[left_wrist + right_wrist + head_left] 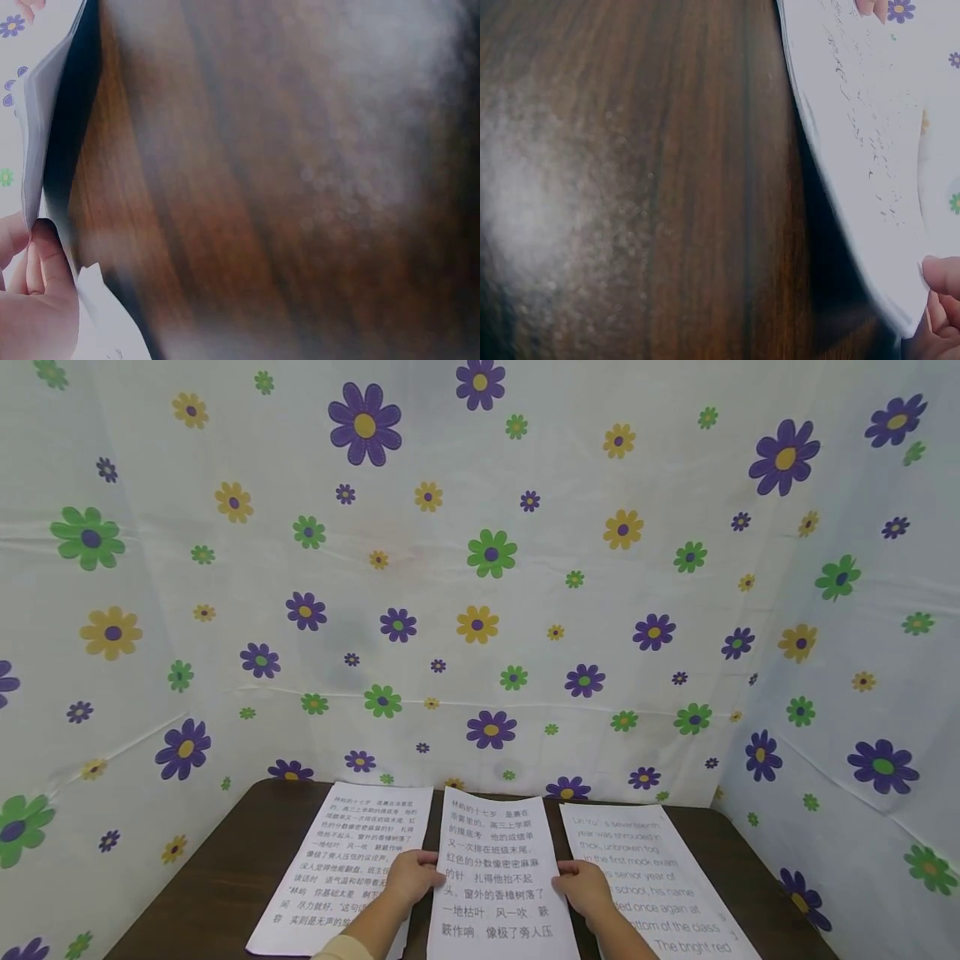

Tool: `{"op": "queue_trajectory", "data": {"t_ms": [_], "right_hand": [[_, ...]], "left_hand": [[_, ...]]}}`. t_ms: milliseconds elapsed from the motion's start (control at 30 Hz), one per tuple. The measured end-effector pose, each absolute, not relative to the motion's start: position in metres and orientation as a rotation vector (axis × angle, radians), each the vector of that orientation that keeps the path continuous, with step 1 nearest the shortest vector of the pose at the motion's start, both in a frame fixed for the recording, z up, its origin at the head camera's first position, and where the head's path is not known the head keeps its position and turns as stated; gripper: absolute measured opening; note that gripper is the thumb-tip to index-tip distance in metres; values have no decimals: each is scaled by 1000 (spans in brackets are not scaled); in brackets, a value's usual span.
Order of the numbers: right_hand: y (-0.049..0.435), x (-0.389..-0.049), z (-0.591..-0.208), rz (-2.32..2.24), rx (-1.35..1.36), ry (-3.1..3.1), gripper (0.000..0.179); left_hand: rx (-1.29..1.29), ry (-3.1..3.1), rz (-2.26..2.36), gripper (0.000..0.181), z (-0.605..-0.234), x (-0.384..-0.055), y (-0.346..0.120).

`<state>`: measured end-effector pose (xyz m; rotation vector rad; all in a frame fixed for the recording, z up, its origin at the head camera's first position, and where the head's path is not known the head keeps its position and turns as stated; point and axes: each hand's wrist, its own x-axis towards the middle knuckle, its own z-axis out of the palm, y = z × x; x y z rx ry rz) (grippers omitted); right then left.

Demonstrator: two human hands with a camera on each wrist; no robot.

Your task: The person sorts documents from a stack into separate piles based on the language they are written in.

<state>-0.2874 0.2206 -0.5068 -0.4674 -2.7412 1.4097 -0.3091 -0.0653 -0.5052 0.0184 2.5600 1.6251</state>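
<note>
Between my hands is the middle stack of printed paper (495,881), its top sheet in large Chinese text. My left hand (410,882) pinches its left edge, and my right hand (587,892) pinches the right edge. In the left wrist view, several layers show along the paper stack's edge (41,120), raised off the table, with the left thumb and fingers (51,259) on it. The right wrist view has the paper stack (855,165) bowed slightly, its edge between the right thumb (941,275) and fingers. The lower end of the stack runs out of the head view.
Left of the middle stack lies a paper stack (360,835) with smaller Chinese text, partly behind my left forearm. A paper stack with English text (637,843) lies right, partly behind my right hand. The dark wooden table (217,868) meets flower-patterned cloth (555,668) behind and at both sides.
</note>
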Motion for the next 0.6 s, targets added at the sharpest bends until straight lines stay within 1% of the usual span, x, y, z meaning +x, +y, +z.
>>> {"op": "queue_trajectory", "data": {"t_ms": [200, 400, 600], "right_hand": [[218, -286, -507, 1394, -484, -2709, 29], [215, -286, -511, 1379, -464, -2681, 27], [213, -285, -510, 1409, -468, -2663, 27]], "left_hand": [[-18, 2595, 1648, 31, -506, -310, -65], [-55, 2653, 1672, 21, -505, -310, -63], [-104, 2683, 1675, 17, -506, -311, -62]]}}
